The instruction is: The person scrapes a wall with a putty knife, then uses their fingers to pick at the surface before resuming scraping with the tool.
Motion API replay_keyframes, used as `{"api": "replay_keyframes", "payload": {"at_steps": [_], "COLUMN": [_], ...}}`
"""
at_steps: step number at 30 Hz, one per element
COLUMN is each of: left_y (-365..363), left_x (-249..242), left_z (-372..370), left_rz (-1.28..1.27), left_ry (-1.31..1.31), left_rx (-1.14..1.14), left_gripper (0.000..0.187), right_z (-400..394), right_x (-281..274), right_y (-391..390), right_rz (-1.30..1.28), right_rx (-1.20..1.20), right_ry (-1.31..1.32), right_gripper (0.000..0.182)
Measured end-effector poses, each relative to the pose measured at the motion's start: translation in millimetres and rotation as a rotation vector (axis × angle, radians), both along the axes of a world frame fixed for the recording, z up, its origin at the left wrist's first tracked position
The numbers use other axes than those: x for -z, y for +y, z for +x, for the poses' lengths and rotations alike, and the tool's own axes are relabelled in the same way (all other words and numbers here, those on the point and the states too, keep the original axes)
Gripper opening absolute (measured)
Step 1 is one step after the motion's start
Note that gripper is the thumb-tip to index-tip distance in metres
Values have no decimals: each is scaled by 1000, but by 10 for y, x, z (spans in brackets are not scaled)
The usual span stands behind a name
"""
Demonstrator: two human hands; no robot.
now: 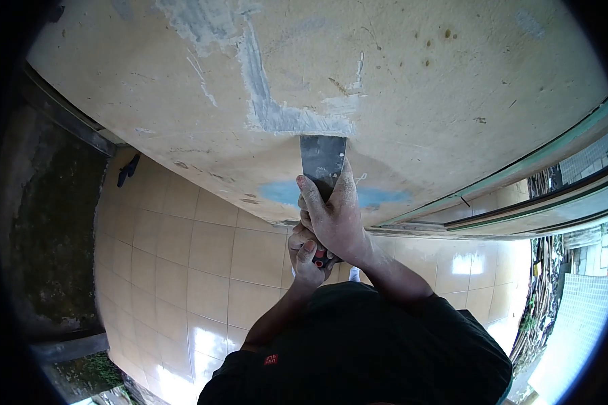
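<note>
Dark shirt (358,344) with a small red emblem (270,359), worn by the person, nearest the camera and below both hands. Right hand (336,219), dusted with pale powder, closed around the upper part of a scraper (323,160); its thumb lies along the left edge of the blade and a finger extends along the right edge. Left hand (307,262), directly below the right and close against it, wrapped around the lower end of the same tool, where a red and black handle end (320,262) shows beside the fingers. The scraper points away from the body, its broad, paint-flecked blade directly above the right hand and its front edge at the beige wall (439,108). Just above that edge, a grey-white band of filler (304,120) runs leftward, then turns upward. On the wall to either side of the right hand, a blue patch (382,196) is partly covered by it. Farther out: tiled floor (209,236) to the left of and below the hands; a dark object (128,170), too small to identify, well to their left; a green-edged frame (493,177) well to their right.
</note>
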State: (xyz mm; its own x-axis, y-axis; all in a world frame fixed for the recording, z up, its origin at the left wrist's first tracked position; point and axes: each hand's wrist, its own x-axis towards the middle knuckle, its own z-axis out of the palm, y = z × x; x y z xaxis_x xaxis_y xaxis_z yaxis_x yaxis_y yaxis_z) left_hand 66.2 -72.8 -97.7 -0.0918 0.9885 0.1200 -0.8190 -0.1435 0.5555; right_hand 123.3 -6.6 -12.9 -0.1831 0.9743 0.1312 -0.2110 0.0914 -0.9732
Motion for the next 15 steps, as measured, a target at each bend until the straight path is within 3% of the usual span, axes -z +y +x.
{"api": "replay_keyframes", "payload": {"at_steps": [5, 8, 15], "left_y": [49, -22, -49], "left_x": [-10, 28, 61], "left_z": [24, 39, 46], "left_rz": [81, 30, 21], "left_ry": [-6, -60, -4], "left_rx": [10, 45, 2], "left_gripper": [30, 29, 29], "right_z": [-1, 5, 23], "right_x": [35, 58, 87], "right_y": [8, -37, -35], "right_rz": [33, -50, -10], "right_rx": [63, 1, 79], "right_ry": [-33, 31, -49], "right_gripper": [31, 40, 29]}}
